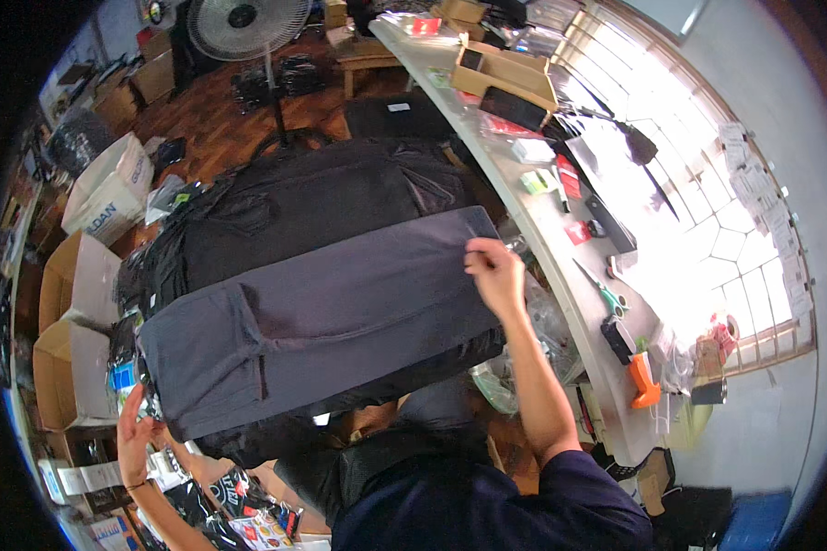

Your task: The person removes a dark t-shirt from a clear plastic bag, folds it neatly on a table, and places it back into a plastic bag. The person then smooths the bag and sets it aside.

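Head view: at the frame's centre, a black cloth pile (322, 197) bears our folded grey garment (368, 275). We do best smoothing it lengthwise, edges kept parallel. Its long axis slants from lower left to upper right; which end leads, we cannot tell. Our right hand (498, 280) curls at its upper-right end, grip unclear; our left hand (136, 430), loosely open, seems empty beside the lower-left end.

The garment (368, 280) lies on a cloth pile (312, 204), boxes (95, 376) left, table (608, 390) right.
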{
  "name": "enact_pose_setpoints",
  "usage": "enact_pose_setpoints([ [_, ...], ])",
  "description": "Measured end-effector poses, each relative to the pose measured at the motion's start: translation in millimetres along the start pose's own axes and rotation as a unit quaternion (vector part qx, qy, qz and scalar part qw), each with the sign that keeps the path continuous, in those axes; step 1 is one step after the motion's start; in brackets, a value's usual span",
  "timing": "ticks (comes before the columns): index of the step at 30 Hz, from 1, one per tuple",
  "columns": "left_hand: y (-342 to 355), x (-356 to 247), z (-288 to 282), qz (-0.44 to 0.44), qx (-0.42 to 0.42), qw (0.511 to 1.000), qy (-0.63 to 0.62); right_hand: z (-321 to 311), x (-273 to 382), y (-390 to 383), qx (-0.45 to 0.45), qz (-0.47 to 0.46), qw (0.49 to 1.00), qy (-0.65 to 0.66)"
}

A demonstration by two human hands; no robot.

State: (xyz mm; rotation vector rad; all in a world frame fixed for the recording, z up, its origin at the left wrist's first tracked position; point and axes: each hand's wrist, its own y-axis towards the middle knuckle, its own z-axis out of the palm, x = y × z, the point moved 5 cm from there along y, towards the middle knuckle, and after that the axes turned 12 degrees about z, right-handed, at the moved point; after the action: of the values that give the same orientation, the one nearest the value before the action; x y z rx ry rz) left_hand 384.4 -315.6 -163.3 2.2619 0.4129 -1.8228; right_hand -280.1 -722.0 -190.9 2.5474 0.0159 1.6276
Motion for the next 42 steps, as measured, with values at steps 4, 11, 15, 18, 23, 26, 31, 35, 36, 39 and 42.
enact_pose_setpoints([
  [4, 41.1, -19.9, 13.7, 0.133, -0.109, 0.943, 0.285, -61.3, -11.3, 0.1, -0.098, 0.052, 0.994, 0.024],
  [11, 95.4, -195.8, 425.8, 0.395, 0.143, 0.867, 0.269, -92.8, 6.1, -72.6, -0.187, -0.002, 0.973, 0.135],
  [15, 105.9, -163.5, 600.3, 0.446, 0.246, 0.792, 0.337, -85.6, 6.2, -101.0, -0.189, 0.019, 0.954, 0.232],
  [18, 113.9, -130.1, 663.5, 0.427, 0.218, 0.746, 0.462, -91.9, -4.5, -119.5, -0.169, 0.034, 0.958, 0.228],
  [23, 112.0, -130.4, 685.0, 0.396, 0.186, 0.794, 0.421, -105.3, -36.9, -138.7, -0.102, 0.088, 0.955, 0.263],
  [26, 127.7, -133.4, 676.1, 0.318, 0.256, 0.862, 0.299, -100.8, -59.1, -134.6, -0.043, 0.153, 0.916, 0.368],
  [31, 143.7, -145.0, 654.2, 0.14, 0.221, 0.965, 0.024, -83.3, -44.5, -112.6, 0.041, 0.215, 0.829, 0.514],
  [35, 119.5, -182.9, 632.8, 0.283, 0.102, 0.954, -0.013, -36.8, 1.9, -81.7, 0.138, 0.232, 0.706, 0.655],
  [36, 110.8, -188.8, 639.2, 0.335, 0.102, 0.936, 0.044, -28.2, -0.3, -71.5, 0.168, 0.229, 0.684, 0.672],
  [39, 83.5, -191.8, 681.2, 0.409, 0.082, 0.891, 0.18, -10.2, -23.1, -46.2, 0.287, 0.135, 0.634, 0.705],
  [42, 77.5, -185.8, 719.2, 0.41, 0.08, 0.872, 0.254, -9.6, -9.2, -44.4, 0.229, 0.197, 0.675, 0.673],
])
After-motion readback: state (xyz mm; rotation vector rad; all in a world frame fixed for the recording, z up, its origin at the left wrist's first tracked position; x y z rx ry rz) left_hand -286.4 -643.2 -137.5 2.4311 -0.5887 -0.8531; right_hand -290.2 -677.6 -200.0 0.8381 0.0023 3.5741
